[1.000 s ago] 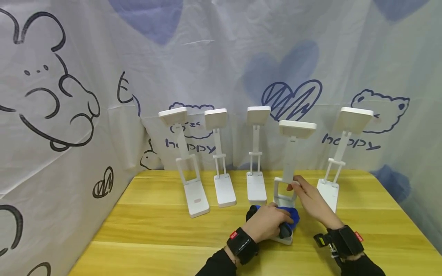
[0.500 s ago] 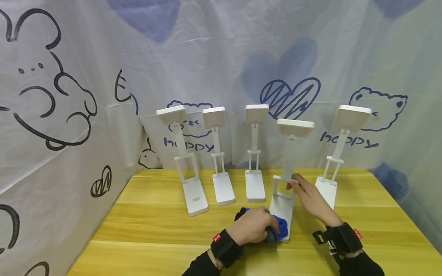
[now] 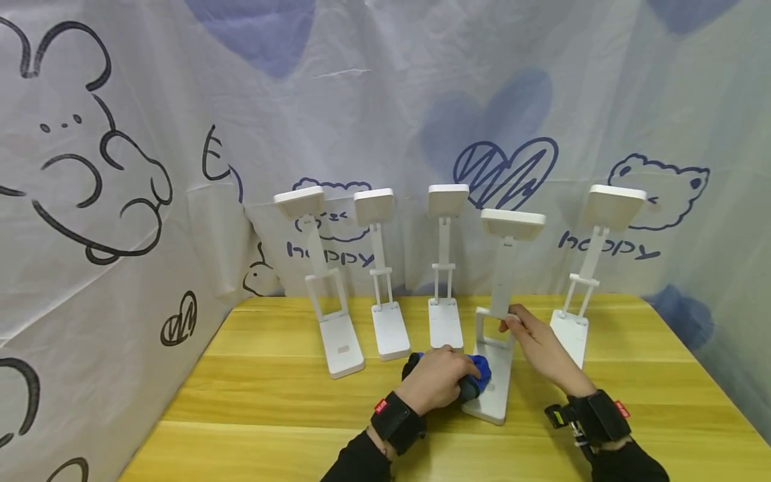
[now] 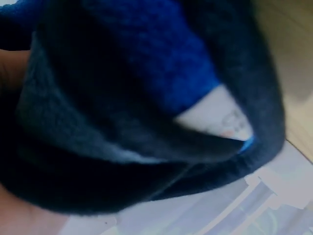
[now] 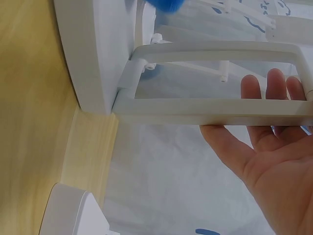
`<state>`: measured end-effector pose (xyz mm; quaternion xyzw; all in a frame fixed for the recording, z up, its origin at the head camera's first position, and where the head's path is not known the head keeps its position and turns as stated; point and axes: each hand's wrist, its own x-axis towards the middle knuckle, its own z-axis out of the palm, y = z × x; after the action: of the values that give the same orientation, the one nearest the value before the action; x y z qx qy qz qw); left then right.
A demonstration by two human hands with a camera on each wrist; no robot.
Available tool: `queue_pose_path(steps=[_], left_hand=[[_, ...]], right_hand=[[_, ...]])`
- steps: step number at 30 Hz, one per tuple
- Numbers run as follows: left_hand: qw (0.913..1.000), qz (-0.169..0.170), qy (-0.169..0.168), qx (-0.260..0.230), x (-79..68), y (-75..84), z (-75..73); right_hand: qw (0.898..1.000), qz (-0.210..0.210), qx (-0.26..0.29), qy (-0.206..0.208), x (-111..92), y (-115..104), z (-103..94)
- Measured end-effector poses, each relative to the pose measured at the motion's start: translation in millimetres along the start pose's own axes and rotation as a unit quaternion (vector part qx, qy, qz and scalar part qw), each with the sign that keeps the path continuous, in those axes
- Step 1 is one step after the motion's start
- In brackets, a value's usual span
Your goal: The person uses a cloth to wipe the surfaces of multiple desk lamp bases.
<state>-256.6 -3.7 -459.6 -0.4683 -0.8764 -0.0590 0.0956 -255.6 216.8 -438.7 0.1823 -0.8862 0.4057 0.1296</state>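
A white desk lamp [image 3: 490, 395] stands on the wooden table, its flat head raised. My right hand [image 3: 539, 345] grips one side bar of the lamp's lower frame; in the right wrist view, fingers wrap the bar [image 5: 210, 111] from behind with the thumb against its near side. Bunched in my left hand [image 3: 436, 380] is a blue and dark grey cloth [image 3: 480, 371], right at the left edge of the lamp's base. Close up in the left wrist view, the cloth [image 4: 151, 54] is fuzzy, with a white label in its folds.
More white lamps of the same kind stand along the back: one at far left [image 3: 342, 345], two in the middle [image 3: 391, 331] [image 3: 446, 325], one at right [image 3: 569, 335] close behind my right hand. A printed fabric sheet [image 3: 385, 100] hangs behind and beside the table [image 3: 253, 402].
My left hand and the cloth have slid left across the lamp's base, then slightly back toward the far side, baring the base's front. My right hand keeps its hold on the frame.
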Motion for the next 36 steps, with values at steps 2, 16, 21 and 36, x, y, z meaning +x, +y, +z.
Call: queue_pose_path(steps=[2,16,21,36], left_hand=[[0.9999,-0.013,-0.002,0.01,3.9,3.6,-0.5],[0.989,-0.111,-0.043,0.088,39.5,24.1,5.3],[0.9881,-0.117,-0.039,0.092,47.4,26.1,7.5],[0.9898,-0.064,-0.008,0.127,51.2,38.2,15.2]], right_hand=[[1.0,0.001,0.001,-0.002,-0.3,0.1,0.2],[1.0,-0.002,0.004,-0.009,-0.6,0.1,-3.6],[1.0,-0.007,0.007,-0.015,-1.0,-1.1,-4.4],[1.0,-0.01,0.007,-0.006,-1.0,-1.4,-1.4]])
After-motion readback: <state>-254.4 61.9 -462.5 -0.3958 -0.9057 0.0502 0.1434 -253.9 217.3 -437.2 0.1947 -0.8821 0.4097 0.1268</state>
